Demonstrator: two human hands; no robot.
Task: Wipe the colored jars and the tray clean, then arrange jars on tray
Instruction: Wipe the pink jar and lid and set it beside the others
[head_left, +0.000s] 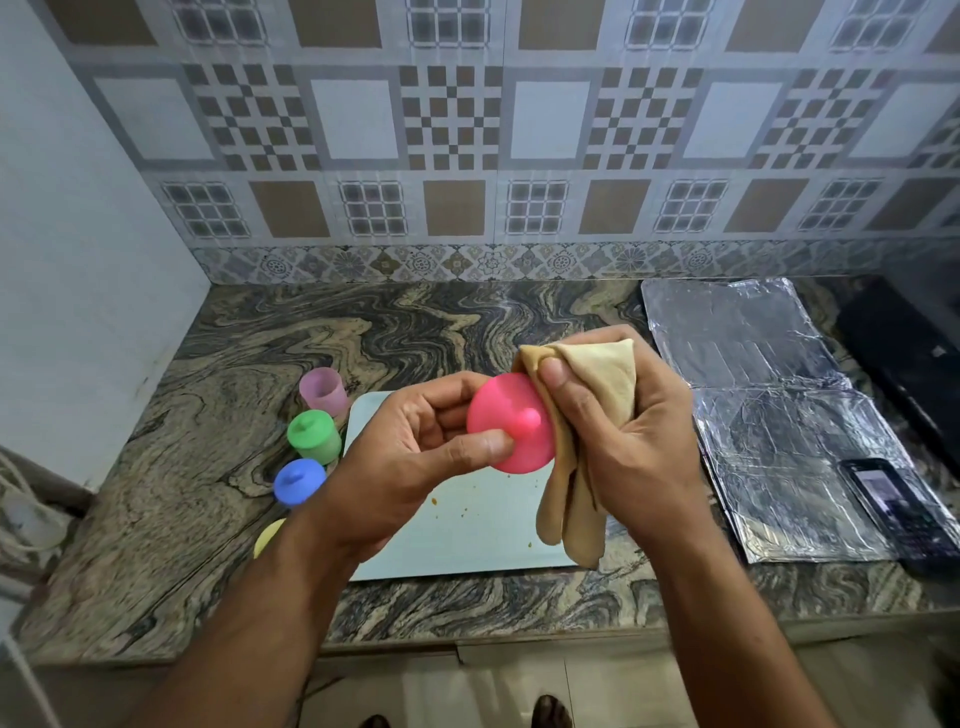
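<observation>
1. Clearly, in the head view, the left hand gripped a round pink plastic jar lid with a small knob, thumb across its lower face and fingers curled behind it, held in the air above the pale blue rectangular tray.
2. The right hand pinched a folded tan cloth against the lid's edge, thumb on top, the cloth's loose end hanging down.
3. The lid looked light, stiff and smooth, so likely slippery; the rim seemed the safest place to grip, leaving the face free for wiping.
4. The cloth was soft and limp and would drape over whatever it met.
5. Left of the tray stood a pale pink open plastic jar, a green lidded jar and a blue lidded jar; a yellow piece showed beside the left forearm.
6. The tray still carried brown crumbs and lay near the front edge of the marbled stone tabletop.
7. Open room lay behind the tray; a crinkled foil sheet and a dark phone crowded the right side.
</observation>
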